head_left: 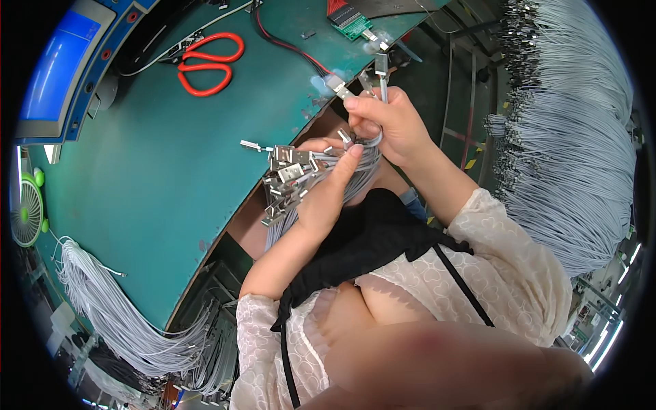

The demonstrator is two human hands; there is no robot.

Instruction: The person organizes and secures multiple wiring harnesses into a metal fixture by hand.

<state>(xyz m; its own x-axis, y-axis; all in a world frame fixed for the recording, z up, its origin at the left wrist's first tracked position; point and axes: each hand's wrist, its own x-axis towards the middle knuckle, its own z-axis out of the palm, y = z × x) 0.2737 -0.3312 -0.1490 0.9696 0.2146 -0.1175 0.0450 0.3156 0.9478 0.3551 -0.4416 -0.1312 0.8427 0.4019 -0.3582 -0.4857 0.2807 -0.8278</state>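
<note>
My left hand (326, 198) is closed around a thick bundle of grey USB cables (363, 176). Their metal plugs (290, 172) fan out to the left past my fingers, over the table's edge. Slightly farther off and to the right, my right hand (391, 126) pinches a few cable ends between thumb and fingers. One USB plug (337, 85) points left from that grip, and another USB plug (381, 65) stands up above it. The cables loop between both hands. A small green circuit board (352, 26) with a connector lies beyond my right hand.
Red-handled scissors (205, 66) lie on the green table (150, 178). A blue-screened device (58, 65) and a green fan (27, 212) stand at the left. Pale cables (102, 301) drape over the near-left edge. A huge stack of grey cables (567, 137) rises at my right.
</note>
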